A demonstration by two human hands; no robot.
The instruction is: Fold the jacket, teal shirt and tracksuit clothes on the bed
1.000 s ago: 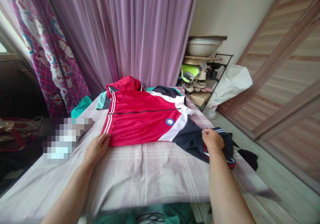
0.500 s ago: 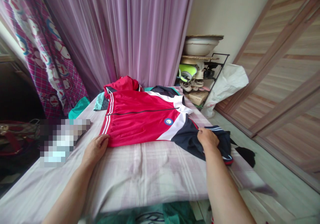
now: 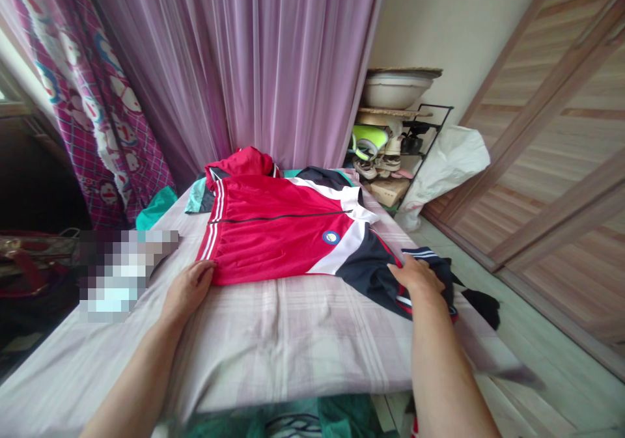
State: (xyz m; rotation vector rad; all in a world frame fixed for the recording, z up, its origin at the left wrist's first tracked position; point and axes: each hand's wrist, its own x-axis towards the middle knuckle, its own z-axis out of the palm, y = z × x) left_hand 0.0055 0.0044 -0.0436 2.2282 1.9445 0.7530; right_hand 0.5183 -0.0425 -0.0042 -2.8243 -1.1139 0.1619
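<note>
A red, white and navy zip-up track jacket (image 3: pixel 273 236) lies spread on the table, its striped hem to the left and white collar to the right. A round blue and white badge (image 3: pixel 331 237) sits on its chest. At the near corner of the hem, my left hand (image 3: pixel 189 288) is closed on the fabric, fingertips partly hidden. My right hand (image 3: pixel 418 274) rests over the navy sleeve (image 3: pixel 366 272), thumb stretched apart from the fingers. The sleeve is bunched near its striped cuff, partly beneath this hand.
Behind the jacket lie a crumpled red garment (image 3: pixel 239 164) and a dark one (image 3: pixel 322 176). A plaid cloth (image 3: pixel 293 340) covers the table. At the back right stands a rack (image 3: pixel 434 138) with shoes and basins, beside a white sack (image 3: pixel 444 171). Wooden wardrobe doors (image 3: pixel 551 145) line the right.
My right hand has shifted right along the sleeve and its thumb has spread from the fingers. The sleeve's end has been moved beneath it. My left hand stays at the hem.
</note>
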